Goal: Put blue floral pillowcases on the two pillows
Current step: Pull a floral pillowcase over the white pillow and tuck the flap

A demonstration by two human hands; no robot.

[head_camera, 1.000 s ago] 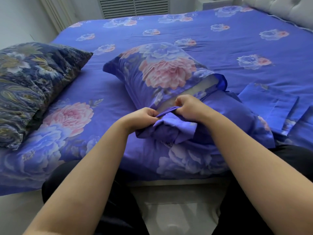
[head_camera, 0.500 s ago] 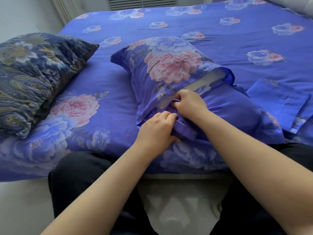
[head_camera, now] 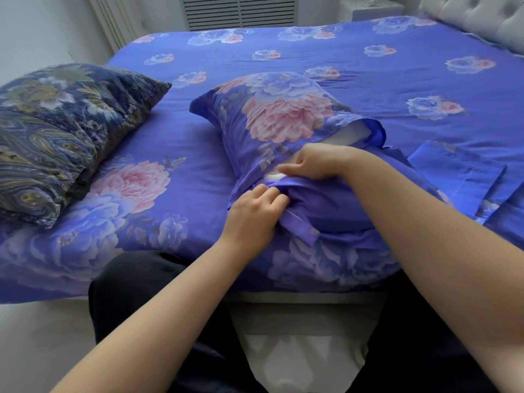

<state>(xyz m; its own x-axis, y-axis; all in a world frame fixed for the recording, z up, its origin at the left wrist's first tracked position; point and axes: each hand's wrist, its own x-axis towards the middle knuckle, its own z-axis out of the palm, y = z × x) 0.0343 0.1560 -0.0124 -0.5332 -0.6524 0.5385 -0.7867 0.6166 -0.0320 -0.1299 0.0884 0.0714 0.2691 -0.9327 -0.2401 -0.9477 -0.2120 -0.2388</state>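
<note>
Left hand (head_camera: 255, 214): grips the pillowcase (head_camera: 283, 123) hem, nearest the bed edge.
Right hand (head_camera: 314, 163): pinches the flap.
Tip: tuck the flap evenly over the pillow (head_camera: 354, 134).

A pillow (head_camera: 351, 134) lies on the bed, mostly inside a blue floral pillowcase (head_camera: 283, 114) printed with large pink and pale blue peonies; a strip of the pillow's pale surface shows at the open end, where the case's plain blue flap is bunched and not yet tucked. Left of this pillow, well apart, a second pillow (head_camera: 56, 137) lies in a dark navy cover with a gold and grey paisley floral pattern. Right of the first pillow, a second blue floral pillowcase (head_camera: 459, 177) lies folded flat
</note>
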